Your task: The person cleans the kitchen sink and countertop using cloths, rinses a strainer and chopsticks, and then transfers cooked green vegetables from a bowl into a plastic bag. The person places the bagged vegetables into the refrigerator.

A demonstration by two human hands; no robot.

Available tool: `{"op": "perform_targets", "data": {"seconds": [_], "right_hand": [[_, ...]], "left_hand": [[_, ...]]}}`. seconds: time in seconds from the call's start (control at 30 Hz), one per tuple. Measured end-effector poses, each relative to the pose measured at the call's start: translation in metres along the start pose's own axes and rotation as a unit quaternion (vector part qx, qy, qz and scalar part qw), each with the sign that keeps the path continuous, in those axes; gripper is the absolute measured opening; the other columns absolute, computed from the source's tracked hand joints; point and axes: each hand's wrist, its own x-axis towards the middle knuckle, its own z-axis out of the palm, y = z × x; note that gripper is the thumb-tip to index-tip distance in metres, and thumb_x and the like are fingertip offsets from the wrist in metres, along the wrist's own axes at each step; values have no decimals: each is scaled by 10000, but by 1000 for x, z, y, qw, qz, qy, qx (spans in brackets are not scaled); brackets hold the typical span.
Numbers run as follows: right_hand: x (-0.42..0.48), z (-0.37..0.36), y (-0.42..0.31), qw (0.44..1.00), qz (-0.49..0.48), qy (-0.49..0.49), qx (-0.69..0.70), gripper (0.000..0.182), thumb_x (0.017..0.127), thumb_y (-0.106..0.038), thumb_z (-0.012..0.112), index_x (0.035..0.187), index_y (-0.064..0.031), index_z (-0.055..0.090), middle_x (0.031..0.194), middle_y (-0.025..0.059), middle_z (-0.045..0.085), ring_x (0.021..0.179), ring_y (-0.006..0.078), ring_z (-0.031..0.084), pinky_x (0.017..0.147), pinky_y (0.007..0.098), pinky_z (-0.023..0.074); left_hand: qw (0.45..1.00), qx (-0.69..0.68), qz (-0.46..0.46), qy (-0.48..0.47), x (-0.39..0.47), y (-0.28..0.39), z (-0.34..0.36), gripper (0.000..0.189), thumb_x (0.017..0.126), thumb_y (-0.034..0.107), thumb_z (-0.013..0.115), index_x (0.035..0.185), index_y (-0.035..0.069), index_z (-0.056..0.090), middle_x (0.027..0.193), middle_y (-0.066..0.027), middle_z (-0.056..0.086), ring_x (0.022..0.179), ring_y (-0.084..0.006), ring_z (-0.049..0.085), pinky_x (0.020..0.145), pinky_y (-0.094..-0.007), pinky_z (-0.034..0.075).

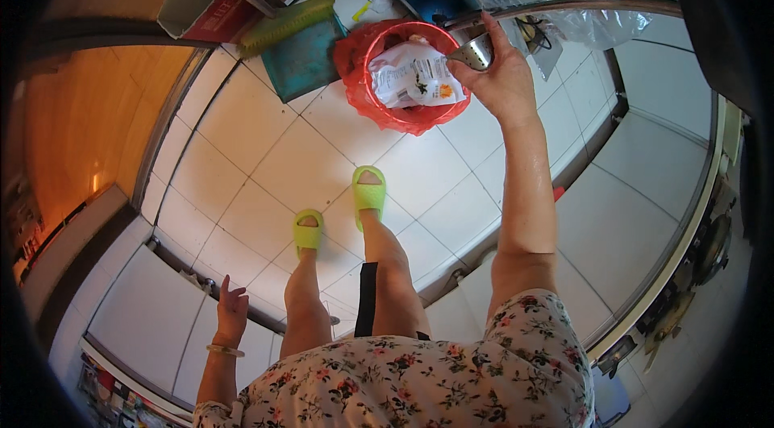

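Note:
My right hand [499,80] grips a small perforated metal strainer [474,53], tilted over the right rim of a round bin [370,80] lined with a red plastic bag. A white printed packet [411,74] lies in the bin, with a few dark green scraps on it. Low at the left, away from the bin, my left hand [231,313] hangs with its fingers apart and nothing in it; a bangle is on that wrist.
Left of the bin are a teal dustpan [302,59] and a yellow-green brush [290,23]. A shelf rack [574,5] with plastic bags stands behind. Cabinets [635,204] line the right side, a stove with pans [713,249] above them. My green slippers [369,195] are on the tiles.

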Motion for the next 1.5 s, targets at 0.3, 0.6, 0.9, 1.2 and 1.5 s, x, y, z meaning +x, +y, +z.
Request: {"op": "perform_targets", "data": {"seconds": [0.3, 0.6, 0.9, 1.2, 1.5], "right_hand": [[-14, 132, 73, 962, 159, -221, -34, 1024, 622, -592, 667, 1411, -94, 245, 1212, 203, 539, 1118, 337, 526, 926, 353, 429], [-92, 98, 60, 911, 149, -38, 384, 1009, 613, -171, 797, 1402, -23, 186, 1204, 155, 521, 1096, 237, 525, 920, 295, 422], [-152, 26, -32, 839, 4, 35, 542, 1056, 609, -17, 793, 1432, -77, 135, 1309, 117, 410, 1199, 218, 430, 1014, 323, 327], [-169, -21, -6, 852, -75, 6, 519, 636, 777, -22, 589, 1363, -52, 345, 1311, 144, 453, 1180, 200, 460, 986, 308, 350], [-122, -49, 23, 962, -177, -112, 175, 248, 724, -39, 618, 966, -89, 644, 946, 108, 615, 849, 302, 585, 748, 365, 486]], "left_hand": [[996, 69, -6, -50, -16, -13, -10, 608, 860, 29, 544, 1388, 34, 241, 1028, -139, 586, 838, -129, 556, 739, -246, 474], [953, 81, 281, -76, 45, 186, 58, 372, 850, 72, 579, 1205, 3, 491, 1026, -185, 630, 972, -248, 618, 827, -322, 481], [825, 117, 549, -69, 46, 351, 173, 755, 680, 87, 713, 1313, -40, 322, 1208, -242, 475, 1095, -373, 476, 942, -408, 384], [781, 131, 611, -13, 28, 384, 189, 698, 606, 48, 760, 1205, 35, 402, 1106, -196, 508, 1018, -363, 507, 872, -404, 422], [711, 272, 648, -23, 58, 412, 196, 697, 583, 92, 748, 1207, 26, 444, 1148, -191, 473, 1081, -369, 457, 1036, -449, 301]]}}
